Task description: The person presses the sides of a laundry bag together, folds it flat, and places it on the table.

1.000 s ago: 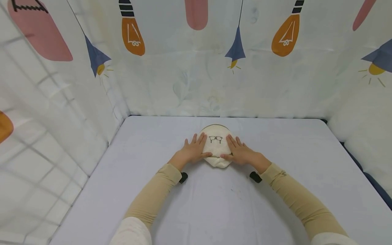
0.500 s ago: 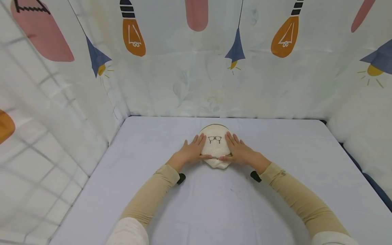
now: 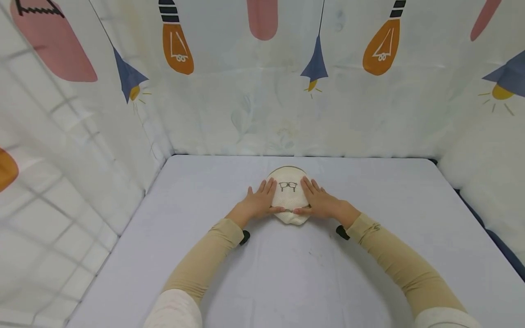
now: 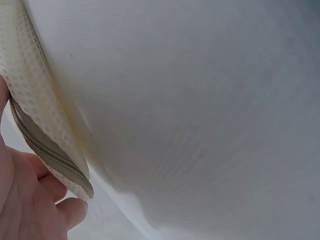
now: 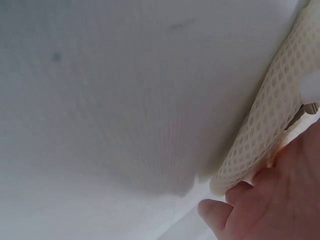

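A cream mesh laundry bag [image 3: 289, 198] with an eyeglasses print lies near the table's far side. My left hand [image 3: 258, 202] rests against its left side, fingers extended and spread, thumb pointing inward across the near part. On the opposite side my right hand [image 3: 321, 202] touches the bag in a mirrored pose; the two thumbs nearly meet. An olive zipper [image 4: 50, 155] runs along the bag's edge by my left fingers in the left wrist view. The right wrist view shows the honeycomb mesh [image 5: 265, 120] beside my right fingers. Parts of the bag's sides are hidden under both hands.
A pale cloth covers the table [image 3: 287, 273]. White fabric walls with printed lamps and bulbs enclose the back and sides; the back wall [image 3: 262, 114] stands close behind the bag. Black wrist devices [image 3: 342, 232] sit beneath the cuffs.
Both hands stay on the bag. The thumbs have shifted slightly closer together, and the right fingers sit a little further left. The bag has barely moved.
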The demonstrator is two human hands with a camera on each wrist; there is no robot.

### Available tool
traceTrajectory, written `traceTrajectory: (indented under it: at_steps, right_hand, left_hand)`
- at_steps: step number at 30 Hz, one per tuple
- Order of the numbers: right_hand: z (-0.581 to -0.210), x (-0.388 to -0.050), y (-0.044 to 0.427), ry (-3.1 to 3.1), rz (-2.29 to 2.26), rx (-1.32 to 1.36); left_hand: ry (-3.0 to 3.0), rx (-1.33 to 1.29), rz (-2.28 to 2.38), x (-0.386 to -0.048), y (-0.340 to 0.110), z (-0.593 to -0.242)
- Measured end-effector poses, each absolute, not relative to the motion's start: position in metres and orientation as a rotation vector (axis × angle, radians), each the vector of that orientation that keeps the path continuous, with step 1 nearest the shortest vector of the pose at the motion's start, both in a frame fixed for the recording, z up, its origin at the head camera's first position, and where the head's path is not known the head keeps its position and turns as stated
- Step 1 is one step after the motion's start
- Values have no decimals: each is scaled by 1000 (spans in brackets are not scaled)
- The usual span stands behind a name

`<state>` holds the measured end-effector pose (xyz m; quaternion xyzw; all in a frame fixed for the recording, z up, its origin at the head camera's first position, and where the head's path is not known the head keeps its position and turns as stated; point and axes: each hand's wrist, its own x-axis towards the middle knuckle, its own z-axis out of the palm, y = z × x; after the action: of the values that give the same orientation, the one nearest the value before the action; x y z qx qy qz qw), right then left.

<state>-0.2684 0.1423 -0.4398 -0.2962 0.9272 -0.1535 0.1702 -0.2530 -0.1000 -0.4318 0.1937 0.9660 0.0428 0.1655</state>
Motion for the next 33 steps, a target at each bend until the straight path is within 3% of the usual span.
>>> traceTrajectory:
  at_steps: [33]
  right_hand:
    - [-432,-268,146,2671,-439,-856]
  left_hand:
    - [2756,538,246,-251,-106,-425]
